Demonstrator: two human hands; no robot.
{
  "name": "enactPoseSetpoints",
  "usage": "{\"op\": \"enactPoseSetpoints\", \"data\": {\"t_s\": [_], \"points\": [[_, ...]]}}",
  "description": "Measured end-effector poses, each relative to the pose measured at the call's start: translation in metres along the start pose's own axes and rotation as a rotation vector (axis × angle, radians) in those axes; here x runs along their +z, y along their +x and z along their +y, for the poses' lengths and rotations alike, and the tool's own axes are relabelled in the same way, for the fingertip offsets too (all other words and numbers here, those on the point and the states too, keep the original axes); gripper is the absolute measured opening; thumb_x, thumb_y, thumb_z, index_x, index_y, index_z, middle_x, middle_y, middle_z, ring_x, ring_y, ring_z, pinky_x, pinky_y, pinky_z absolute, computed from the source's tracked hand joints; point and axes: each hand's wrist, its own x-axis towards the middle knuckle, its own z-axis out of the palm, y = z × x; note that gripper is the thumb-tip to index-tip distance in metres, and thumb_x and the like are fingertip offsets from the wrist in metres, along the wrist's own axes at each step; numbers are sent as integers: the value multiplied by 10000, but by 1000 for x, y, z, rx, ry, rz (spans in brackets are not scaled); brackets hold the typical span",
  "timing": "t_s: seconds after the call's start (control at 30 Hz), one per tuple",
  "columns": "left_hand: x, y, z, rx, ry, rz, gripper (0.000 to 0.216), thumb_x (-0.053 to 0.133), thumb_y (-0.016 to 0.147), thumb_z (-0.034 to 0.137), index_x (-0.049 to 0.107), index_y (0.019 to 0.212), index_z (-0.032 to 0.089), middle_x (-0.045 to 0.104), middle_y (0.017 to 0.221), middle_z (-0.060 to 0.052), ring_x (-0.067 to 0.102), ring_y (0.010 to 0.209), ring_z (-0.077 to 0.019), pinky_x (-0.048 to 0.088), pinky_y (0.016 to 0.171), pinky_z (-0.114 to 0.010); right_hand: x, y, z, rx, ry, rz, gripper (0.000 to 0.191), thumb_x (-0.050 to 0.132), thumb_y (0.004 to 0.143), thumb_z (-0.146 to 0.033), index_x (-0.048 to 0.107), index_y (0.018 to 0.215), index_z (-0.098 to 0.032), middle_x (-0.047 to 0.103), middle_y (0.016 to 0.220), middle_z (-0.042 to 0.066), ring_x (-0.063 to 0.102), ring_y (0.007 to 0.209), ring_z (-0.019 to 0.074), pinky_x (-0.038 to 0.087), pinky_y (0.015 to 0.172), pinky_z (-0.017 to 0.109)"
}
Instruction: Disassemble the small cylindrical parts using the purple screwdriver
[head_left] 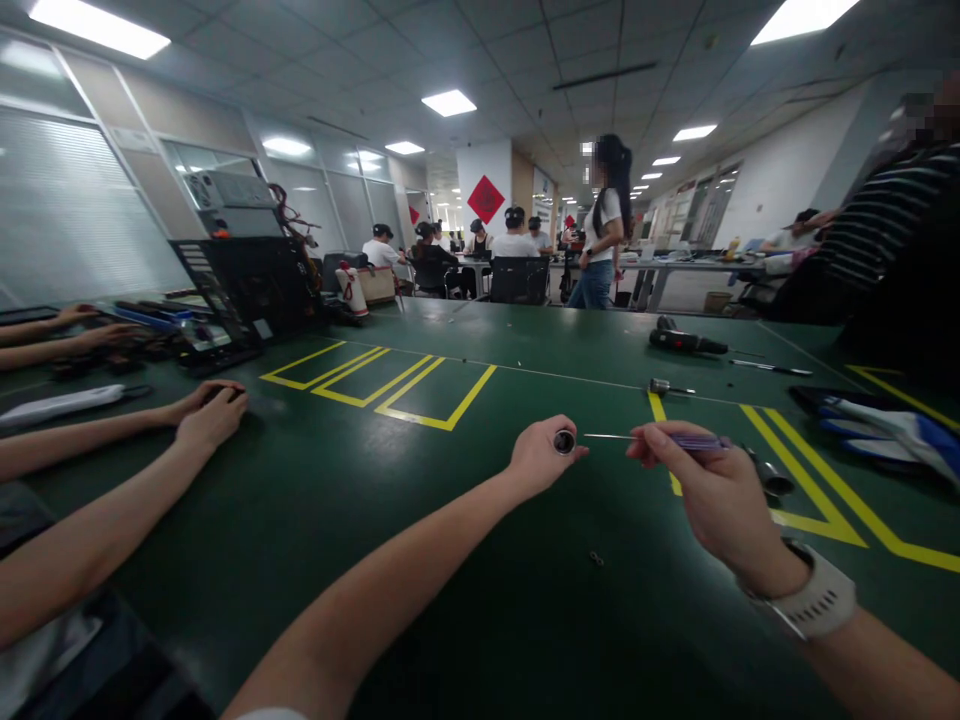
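My left hand (536, 458) is closed around a small dark cylinder with a silver rim (565, 441), its round end turned towards me. In my right hand (712, 500), a screwdriver (697, 442) with a translucent purple handle is pinched between thumb and fingers. Its thin shaft points left, and the tip ends just beside the cylinder, seemingly apart from it. A metal cylindrical part (774, 476) lies on the table behind my right hand, partly covered by it. Two tiny joined metal pieces (596, 558) rest on the table below my hands.
The green table (420, 500) has yellow tape outlines. Farther right lie a black power tool (686, 340), a pen-like tool (772, 367), a metal piece with a shaft (661, 386) and blue-white gloves (885, 428). Left are a co-worker's hands (214, 412) and an open computer case (251, 285).
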Motion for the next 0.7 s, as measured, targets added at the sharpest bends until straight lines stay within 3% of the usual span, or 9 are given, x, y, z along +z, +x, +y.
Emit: {"op": "enactPoseSetpoints", "data": {"t_s": [0.1, 0.43, 0.7], "points": [[7, 3, -2, 34, 35, -23, 154, 622, 784, 330, 581, 818, 186, 590, 760, 25, 547, 707, -132, 396, 602, -234, 3, 0, 8, -48, -23, 15, 191, 571, 845, -379, 673, 836, -218, 687, 738, 24, 636, 720, 186, 523, 643, 333], [10, -2, -6, 122, 198, -56, 128, 597, 781, 323, 612, 833, 208, 633, 781, 1, 577, 740, -171, 412, 623, -262, 17, -12, 12, -93, -158, -162, 114, 648, 774, -319, 709, 792, -224, 691, 776, 44, 629, 737, 209, 505, 672, 353], [14, -5, -7, 178, 216, -35, 110, 586, 801, 302, 600, 816, 194, 638, 786, -6, 584, 756, -164, 417, 656, -267, 19, -13, 25, 67, -54, -105, 167, 656, 775, -347, 713, 819, -196, 721, 766, 58, 662, 723, 215, 535, 669, 373]]}}
